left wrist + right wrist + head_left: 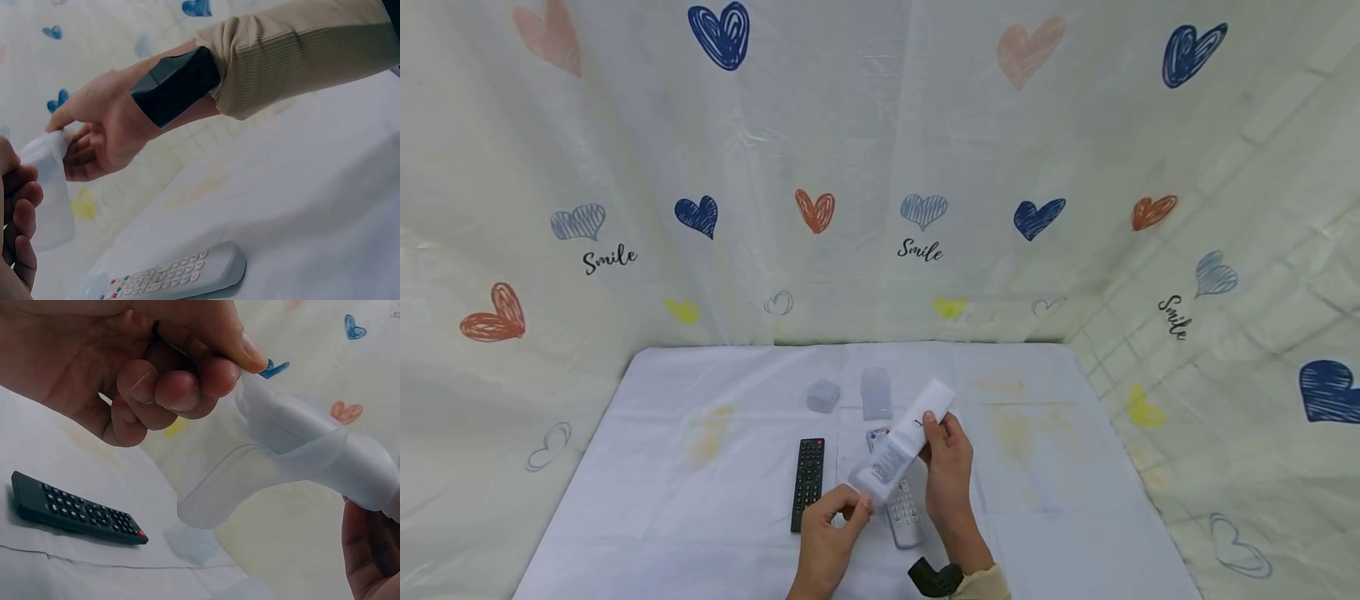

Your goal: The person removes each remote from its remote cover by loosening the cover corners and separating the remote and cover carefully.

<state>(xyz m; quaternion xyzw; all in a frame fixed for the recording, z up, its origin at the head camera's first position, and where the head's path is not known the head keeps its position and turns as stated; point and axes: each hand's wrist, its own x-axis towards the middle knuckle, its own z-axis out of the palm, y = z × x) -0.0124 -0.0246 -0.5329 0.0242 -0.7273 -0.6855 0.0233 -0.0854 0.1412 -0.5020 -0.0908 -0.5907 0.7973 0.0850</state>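
Note:
My right hand grips a white remote control, tilted above the table with a printed label showing on its lower part. A translucent sleeve covers that lower end. Thumb and fingers of my left hand pinch the sleeve's edge. In the right wrist view the sleeve hangs partly loose, and the white remote reaches inside it. Underneath lies a grey remote with many buttons, partly hidden in the head view. A black remote lies just left of it, beyond my left hand.
Two more translucent pieces lie farther back: a small crumpled one and a long flat sleeve. The white tablecloth has faint yellow stains. Behind the table hangs a curtain printed with hearts.

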